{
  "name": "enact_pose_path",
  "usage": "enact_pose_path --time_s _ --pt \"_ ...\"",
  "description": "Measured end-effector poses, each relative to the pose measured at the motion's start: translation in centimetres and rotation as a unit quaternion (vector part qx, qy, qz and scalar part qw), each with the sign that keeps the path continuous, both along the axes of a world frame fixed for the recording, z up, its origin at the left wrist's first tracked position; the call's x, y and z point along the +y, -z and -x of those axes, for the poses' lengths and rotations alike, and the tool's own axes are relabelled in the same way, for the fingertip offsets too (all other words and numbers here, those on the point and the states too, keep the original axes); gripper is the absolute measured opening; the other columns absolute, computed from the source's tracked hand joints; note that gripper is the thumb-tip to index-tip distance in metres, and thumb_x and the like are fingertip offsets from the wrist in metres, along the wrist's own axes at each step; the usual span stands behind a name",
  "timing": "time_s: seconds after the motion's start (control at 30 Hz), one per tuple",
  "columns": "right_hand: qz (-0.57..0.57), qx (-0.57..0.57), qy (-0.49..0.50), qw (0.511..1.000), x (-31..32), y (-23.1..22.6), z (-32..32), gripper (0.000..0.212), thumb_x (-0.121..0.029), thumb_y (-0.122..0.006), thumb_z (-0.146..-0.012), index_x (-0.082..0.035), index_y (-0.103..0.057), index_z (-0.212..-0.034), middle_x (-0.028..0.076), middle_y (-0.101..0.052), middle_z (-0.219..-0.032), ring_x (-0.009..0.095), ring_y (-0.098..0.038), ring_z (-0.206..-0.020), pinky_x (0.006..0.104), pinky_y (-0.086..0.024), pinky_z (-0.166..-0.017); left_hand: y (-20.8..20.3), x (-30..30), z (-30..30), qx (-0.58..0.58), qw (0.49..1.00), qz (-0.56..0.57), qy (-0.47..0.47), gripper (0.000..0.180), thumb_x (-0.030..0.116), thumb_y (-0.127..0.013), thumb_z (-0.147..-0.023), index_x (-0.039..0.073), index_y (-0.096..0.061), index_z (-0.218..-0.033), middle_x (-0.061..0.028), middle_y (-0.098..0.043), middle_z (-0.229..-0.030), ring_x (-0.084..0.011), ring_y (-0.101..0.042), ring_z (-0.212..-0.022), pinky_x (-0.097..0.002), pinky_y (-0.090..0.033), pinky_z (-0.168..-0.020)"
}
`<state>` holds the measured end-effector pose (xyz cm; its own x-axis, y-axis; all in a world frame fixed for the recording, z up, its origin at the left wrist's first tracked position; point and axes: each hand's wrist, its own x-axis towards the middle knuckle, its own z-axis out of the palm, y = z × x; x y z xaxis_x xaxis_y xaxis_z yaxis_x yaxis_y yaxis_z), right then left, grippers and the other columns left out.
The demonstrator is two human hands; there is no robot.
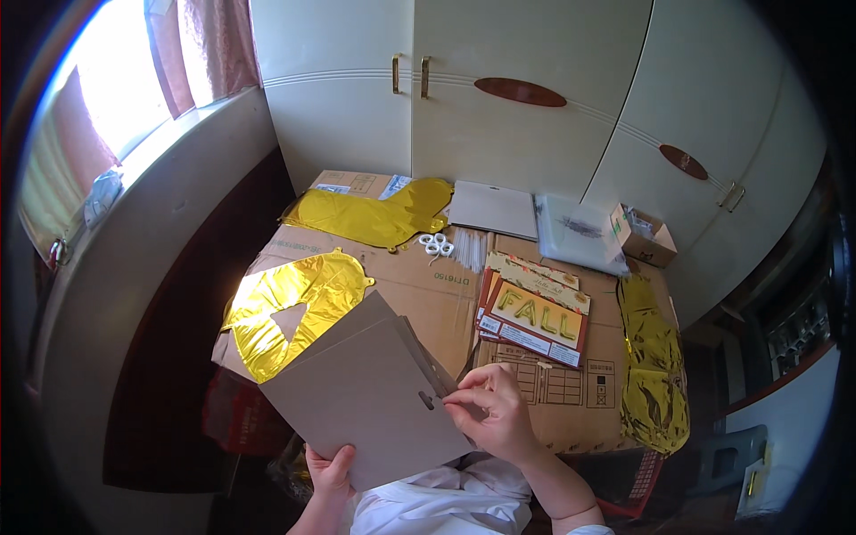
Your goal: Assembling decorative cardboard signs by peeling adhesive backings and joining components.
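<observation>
Several grey cardboard sheets (348, 392) are held tilted over my lap, fanned slightly apart along their upper right edge. At the lower left edge, my left hand (332, 471) grips them with the thumb on the front face. Thumb and fingers of my right hand (490, 412) are pinched at the right edge, beside a dark hang hole (426, 400) in the front sheet. Just beyond the sheets lies a shiny gold foil balloon (308, 290), flat and shaped like a letter. Printed packages (535, 319) with red borders rest in a small pile beyond my right hand.
Flattened cardboard (410, 294) covers the table. Gold foil balloons lie at the back left (366, 214) and right edge (651, 374). Behind are white ribbon rolls (435, 243), clear straws (470, 251), a grey sheet stack (493, 209), clear plastic bags (578, 230) and a small box (644, 242).
</observation>
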<state>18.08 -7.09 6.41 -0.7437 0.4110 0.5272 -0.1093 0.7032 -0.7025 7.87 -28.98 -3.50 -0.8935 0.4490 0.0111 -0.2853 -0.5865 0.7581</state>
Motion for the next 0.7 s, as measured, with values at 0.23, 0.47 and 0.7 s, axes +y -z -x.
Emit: enact_pose_path --time_s 0.23,0.47,0.7 --pt "-0.016 -0.010 -0.036 0.999 0.8 -0.2 0.4 0.013 0.000 -0.070 -0.060 -0.007 -0.066 -0.071 0.001 -0.053 -0.081 0.019 -0.049 -0.081 0.0304 -0.043 -0.072 0.4 -0.2 0.1 0.036 0.999 0.000 0.003 0.044 0.001 -0.069 -0.077 0.008 -0.048 -0.116 -0.0103 -0.060 -0.107 -0.0234 -0.062 -0.094 -0.0385 -0.053 -0.079" --pt "-0.106 -0.006 -0.077 0.991 1.3 -0.8 0.1 0.016 -0.002 -0.070 -0.058 -0.009 -0.064 -0.071 0.000 -0.054 -0.086 0.021 -0.048 -0.087 0.0343 -0.040 -0.077 -0.2 -0.2 0.3 0.012 1.000 0.025 0.014 0.046 0.003 -0.072 -0.075 0.007 -0.049 -0.115 -0.0104 -0.061 -0.105 -0.0235 -0.062 -0.093 -0.0374 -0.054 -0.078" --pt "-0.159 0.016 -0.130 0.979 2.1 -0.9 -0.1 0.019 -0.005 -0.072 -0.059 -0.015 -0.064 -0.073 -0.004 -0.052 -0.089 0.018 -0.048 -0.090 0.0341 -0.032 -0.078 -1.3 0.0 0.7 -0.094 0.990 0.067 0.076 0.046 0.007 -0.072 -0.073 0.007 -0.050 -0.114 -0.0083 -0.061 -0.103 -0.0212 -0.062 -0.091 -0.0356 -0.053 -0.079"
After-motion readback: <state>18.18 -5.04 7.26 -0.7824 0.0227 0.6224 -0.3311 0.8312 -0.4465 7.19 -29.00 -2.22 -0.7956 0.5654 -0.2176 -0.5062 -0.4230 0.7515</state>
